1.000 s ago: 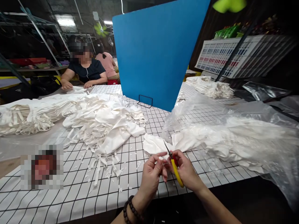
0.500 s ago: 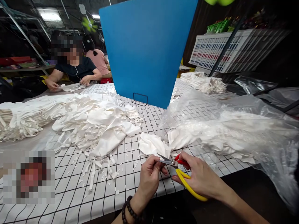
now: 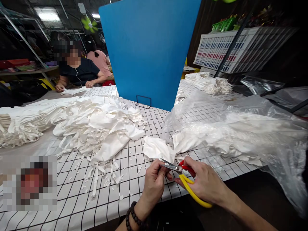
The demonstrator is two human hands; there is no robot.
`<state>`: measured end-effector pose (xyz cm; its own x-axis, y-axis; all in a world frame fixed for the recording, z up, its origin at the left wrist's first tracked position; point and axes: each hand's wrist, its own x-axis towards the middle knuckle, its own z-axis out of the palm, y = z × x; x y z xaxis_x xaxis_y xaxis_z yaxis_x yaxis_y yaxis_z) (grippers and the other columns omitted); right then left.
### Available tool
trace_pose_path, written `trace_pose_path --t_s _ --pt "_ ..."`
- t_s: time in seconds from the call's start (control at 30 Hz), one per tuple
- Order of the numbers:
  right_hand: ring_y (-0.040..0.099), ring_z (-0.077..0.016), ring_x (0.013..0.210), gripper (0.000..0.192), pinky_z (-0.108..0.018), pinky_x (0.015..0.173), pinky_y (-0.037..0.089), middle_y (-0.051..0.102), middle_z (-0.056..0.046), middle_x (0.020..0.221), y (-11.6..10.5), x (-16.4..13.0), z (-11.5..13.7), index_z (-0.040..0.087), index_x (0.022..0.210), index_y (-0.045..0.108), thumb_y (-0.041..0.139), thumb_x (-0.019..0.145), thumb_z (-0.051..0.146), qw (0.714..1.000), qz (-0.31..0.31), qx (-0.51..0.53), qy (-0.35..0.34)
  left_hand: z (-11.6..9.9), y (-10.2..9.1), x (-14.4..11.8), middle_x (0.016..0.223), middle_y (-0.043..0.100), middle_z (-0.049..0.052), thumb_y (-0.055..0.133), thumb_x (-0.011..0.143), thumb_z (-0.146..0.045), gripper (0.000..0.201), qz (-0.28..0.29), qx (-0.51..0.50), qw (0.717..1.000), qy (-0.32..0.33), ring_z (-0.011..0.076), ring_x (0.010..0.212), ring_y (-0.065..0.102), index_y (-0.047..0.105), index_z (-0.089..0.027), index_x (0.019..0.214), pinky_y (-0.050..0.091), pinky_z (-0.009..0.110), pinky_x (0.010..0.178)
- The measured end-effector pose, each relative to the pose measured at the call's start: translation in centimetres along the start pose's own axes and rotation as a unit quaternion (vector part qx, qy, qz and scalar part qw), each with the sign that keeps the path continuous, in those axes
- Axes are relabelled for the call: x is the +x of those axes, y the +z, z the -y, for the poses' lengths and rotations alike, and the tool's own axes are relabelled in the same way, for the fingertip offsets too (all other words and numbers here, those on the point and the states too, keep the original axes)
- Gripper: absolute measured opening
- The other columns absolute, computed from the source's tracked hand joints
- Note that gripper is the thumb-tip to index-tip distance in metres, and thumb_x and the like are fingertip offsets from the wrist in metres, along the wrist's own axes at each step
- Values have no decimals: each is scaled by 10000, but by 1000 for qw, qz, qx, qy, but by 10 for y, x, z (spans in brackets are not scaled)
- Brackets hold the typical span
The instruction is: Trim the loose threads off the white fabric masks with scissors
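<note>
Two heaps told me how far the work stood. Well off to the left of my left hand (image 3: 154,183) lay the loose pile of white pieces (image 3: 101,128), straps trailing toward me, with small white clippings (image 3: 113,179) scattered over the checked surface (image 3: 72,205) just beside that hand; I judged these to be the pieces already trimmed. My left hand was closed in a pinch, thumb and fingertips gripping the edge of one white fabric piece (image 3: 157,149) that lay on the surface just beyond my knuckles. Touching that pinch from the right were the blades of the snips (image 3: 183,176), nearly shut at the cloth edge. My right hand (image 3: 207,184) was curled tight round their red and yellow handles. Beyond and to the right of my right hand sat the clear plastic bag (image 3: 252,128), stuffed with more white pieces, one spilling from its mouth next to the piece I held. Judging by that full bag, much was left to trim. Straight ahead of both hands stood the blue board (image 3: 149,48), and far to its left another person (image 3: 79,70) sat working on white cloth.
</note>
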<state>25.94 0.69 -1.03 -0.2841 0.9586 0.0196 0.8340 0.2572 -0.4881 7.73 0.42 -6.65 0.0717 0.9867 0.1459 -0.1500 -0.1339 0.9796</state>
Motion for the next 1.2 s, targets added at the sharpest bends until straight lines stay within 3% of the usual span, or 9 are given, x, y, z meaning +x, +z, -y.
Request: trace_pose_path --t_s 0.47,0.6,0.67,0.73,0.8,0.93,1.07,1.2 --pt "494 -156 509 241 -271 519 307 577 24 611 3 -1 -3 240 772 506 693 715 382 999 -25 -12 -22 -6 -3 0 709 543 -12 541 927 -327 259 16 1 1000 -11 94 538 572 573 -163 729 450 235 592" --pt "407 -121 485 351 -262 495 285 475 52 542 11 2 -12 229 672 442 738 691 416 996 -21 87 -3 -3 -4 1 713 578 -3 550 922 -355 271 5 -15 999 -35 98 536 569 572 -163 732 449 243 611" --pt "396 -109 485 395 -244 468 305 451 62 556 14 6 -18 226 689 432 742 695 471 970 30 240 38 1 -3 1 702 599 5 553 922 -360 260 -2 -17 999 -41 114 571 584 585 -165 754 455 254 650" --pt "391 -93 444 416 -231 429 333 479 62 577 16 14 -24 221 752 453 691 731 560 912 79 393 91 4 -2 0 681 612 13 550 925 -361 253 -5 -13 999 -44 134 620 597 600 -167 771 460 267 691" --pt "398 -78 393 451 -224 393 339 550 41 615 18 23 -28 206 813 474 641 756 621 868 94 470 131 7 0 -2 670 617 22 536 933 -362 256 1 -5 999 -46 148 648 600 615 -167 786 465 278 707" --pt "526 -110 457 467 -206 389 369 610 4 692 25 42 -22 195 855 494 651 755 622 841 154 488 178 6 7 -8 786 628 56 497 947 -350 258 29 45 998 -21 161 690 602 654 -178 837 491 287 693" --pt "412 -71 446 402 -179 390 303 481 68 582 31 50 -9 198 749 479 764 695 476 798 211 537 172 -1 10 -18 1075 621 123 538 912 -263 184 88 168 981 48 238 999 603 708 -206 870 485 351 883" --pt "428 -89 487 338 -202 421 324 486 53 563 31 51 -4 182 708 521 797 667 371 775 213 579 133 -8 0 -28 1292 544 139 563 876 -204 184 113 182 974 76 261 1102 577 712 -219 983 474 366 939"
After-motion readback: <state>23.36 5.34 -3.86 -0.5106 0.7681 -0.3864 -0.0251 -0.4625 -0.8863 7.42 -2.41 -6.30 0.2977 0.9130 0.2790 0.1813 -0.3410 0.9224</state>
